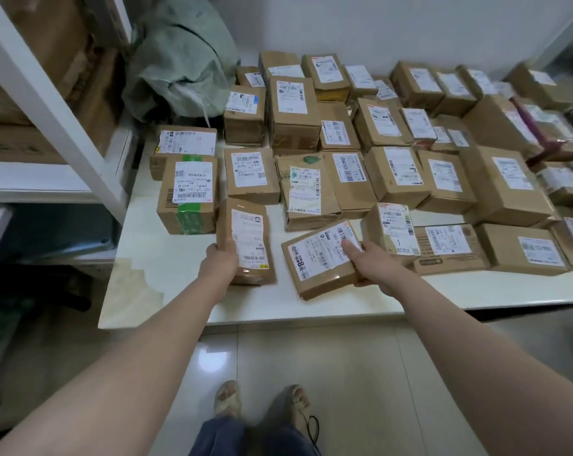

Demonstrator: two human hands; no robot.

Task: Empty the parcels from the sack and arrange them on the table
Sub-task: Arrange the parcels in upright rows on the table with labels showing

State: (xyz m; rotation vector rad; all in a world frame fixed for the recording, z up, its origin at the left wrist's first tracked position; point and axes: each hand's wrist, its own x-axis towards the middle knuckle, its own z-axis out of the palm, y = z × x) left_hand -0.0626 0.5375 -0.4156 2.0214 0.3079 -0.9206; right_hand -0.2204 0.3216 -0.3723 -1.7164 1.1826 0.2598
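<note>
My right hand (372,263) pinches the skewed parcel (318,258) at its 3 o'clock edge, long axis toward 2; left hand (217,263) grips the long parcel (249,238).

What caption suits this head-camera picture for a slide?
Left hand grips a long parcel, right hand an angled parcel, on the crowded table.

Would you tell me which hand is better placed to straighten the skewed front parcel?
Right, probably: the right hand grips the skewed parcel, while the left hand holds the narrow parcel beside it.
</note>
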